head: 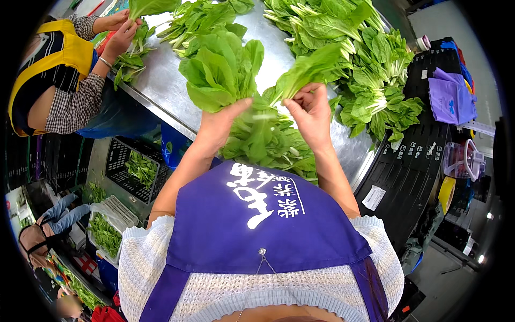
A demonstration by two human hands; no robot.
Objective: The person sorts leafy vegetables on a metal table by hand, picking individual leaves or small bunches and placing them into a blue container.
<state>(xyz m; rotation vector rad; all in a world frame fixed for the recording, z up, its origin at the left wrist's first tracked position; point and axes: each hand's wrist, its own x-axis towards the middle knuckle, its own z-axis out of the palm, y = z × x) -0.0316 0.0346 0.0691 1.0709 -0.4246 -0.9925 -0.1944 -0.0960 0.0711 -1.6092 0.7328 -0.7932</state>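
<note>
A bunch of leafy greens (223, 66) fans out above my left hand (221, 120), which grips it near the stems. My right hand (312, 110) pinches one more stalk of greens (307, 72) by its pale stem end, thumb against the fingers. Between my forearms, a loose heap of greens (269, 143) lies on the metal table (161, 84) close to my purple apron (265, 221). Part of that heap is blurred. To the right of my right hand, a large pile of greens (374, 76) covers the table's edge, white stems showing.
Another pile of greens (201, 24) lies across the table. At left, a person in a yellow apron (72, 48) holds a leaf. A black crate (136, 169) and a clear tub (104, 231) hold greens on the floor. Stacked black crates (410, 177) and a plastic jug (462, 161) stand at right.
</note>
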